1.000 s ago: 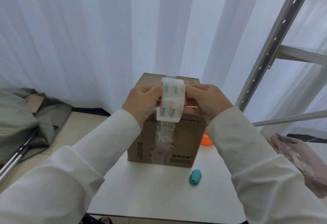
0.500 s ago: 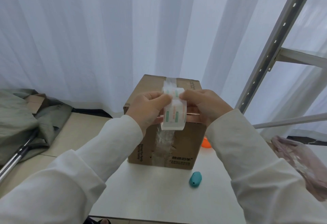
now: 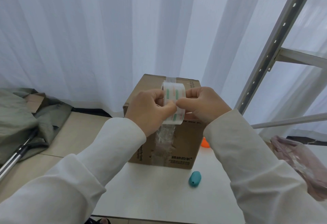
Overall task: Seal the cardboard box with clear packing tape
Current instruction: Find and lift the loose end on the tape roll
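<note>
**Q:** What changed in the last second?

**A:** Raised a little and turned since the earlier frame, the roll (image 3: 174,104) now shows its broad printed band to the camera, and both thumbs have come round to meet on its front face; the box (image 3: 184,140) has not moved on the white bench (image 3: 159,193).

**Q:** Who holds what?

**A:** Both hands hold the roll. Left hand (image 3: 147,109) clasps its left side, right hand (image 3: 206,105) its right, fingers curled narrow about the rim, thumb tips touching or nearly so on the band.

**Q:** Where does the box lie from the hands?

**A:** Directly behind and below. The roll hangs over the box's near top edge, on the centre line. A strip of clear tape (image 3: 170,79) already shows at the far top edge, and crinkled tape (image 3: 164,138) runs down the near face beneath the roll.

**Q:** Which line matters for the next move?

**A:** The seam's long axis, running straight away from the wearer, near edge to far. The roll's band is lined up with it. Neither hand is clearly nearer; they sit level on either side.

**Q:** Anything else close by?

**A:** A teal object (image 3: 194,179) lies on the bench just in front of the box; an orange one (image 3: 205,143) peeks out at its right.
</note>
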